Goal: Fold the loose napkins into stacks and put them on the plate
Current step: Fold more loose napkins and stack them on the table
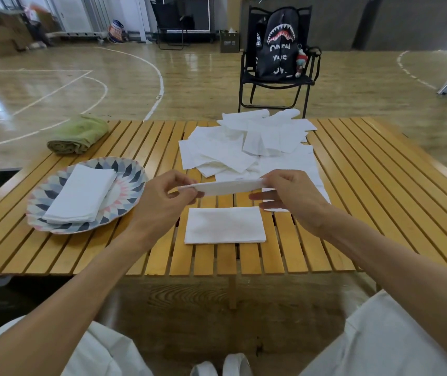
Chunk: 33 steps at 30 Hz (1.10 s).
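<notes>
The patterned plate [133, 169] holds one stack of folded napkins [81, 194]. Above the worktop [366, 185], left hand [162, 196] and right hand [290, 194] fingers pinch the ends of a folded napkin [227, 185], its long axis left-right, over another folded napkin [225, 225].

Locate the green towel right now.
In the head view the rolled green towel lies at the table's far left corner, just beyond the patterned plate and left of the loose napkin pile.
</notes>
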Tool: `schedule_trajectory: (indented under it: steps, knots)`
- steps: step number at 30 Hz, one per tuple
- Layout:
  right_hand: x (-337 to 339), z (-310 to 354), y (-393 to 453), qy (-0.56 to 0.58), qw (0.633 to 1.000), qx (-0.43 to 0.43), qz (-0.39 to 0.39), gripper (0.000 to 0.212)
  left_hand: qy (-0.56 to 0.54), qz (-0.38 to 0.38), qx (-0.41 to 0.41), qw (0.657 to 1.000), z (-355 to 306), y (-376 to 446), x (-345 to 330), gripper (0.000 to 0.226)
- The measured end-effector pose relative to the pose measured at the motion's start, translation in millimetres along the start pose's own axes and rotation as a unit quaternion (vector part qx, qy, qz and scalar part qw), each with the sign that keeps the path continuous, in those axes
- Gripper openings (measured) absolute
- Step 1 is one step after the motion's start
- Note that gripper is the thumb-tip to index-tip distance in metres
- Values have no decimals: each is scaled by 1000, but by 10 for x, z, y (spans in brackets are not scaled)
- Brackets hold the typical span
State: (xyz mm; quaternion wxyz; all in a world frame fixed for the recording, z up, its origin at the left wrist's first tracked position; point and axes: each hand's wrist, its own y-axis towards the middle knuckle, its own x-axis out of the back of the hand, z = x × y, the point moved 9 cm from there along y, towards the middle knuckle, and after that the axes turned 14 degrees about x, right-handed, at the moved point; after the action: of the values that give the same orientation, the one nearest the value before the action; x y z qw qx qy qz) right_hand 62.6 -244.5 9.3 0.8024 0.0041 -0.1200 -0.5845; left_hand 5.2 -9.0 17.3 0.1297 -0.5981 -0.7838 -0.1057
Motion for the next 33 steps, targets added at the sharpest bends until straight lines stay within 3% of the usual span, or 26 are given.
schedule_trajectory:
  steps: [2,4,8,16,21,33]
  knots:
    - [27,-86,-1,44,998,-23,-34,30,-36,6,18,999,65,4,-4,12]
    - [51,-140,1,16,999,-18,-47,30,-31,-23,21,999,105,13,19,23]
    - [11,-210,25,-111,994,18,-15,3,42,-39,-18,998,99,-10,-49,14]
    - [-89,-304,25,-235,971,39,35,14,206,6,-21,978,306,-50,-258,25]
    - [-134,-435,1,-269,959,2,89,19,223,34,-7,974,431,-45,-294,28]
    - [-191,-599,-23,-324,938,-7,126,21,303,57,-1,951,559,-70,-380,25]
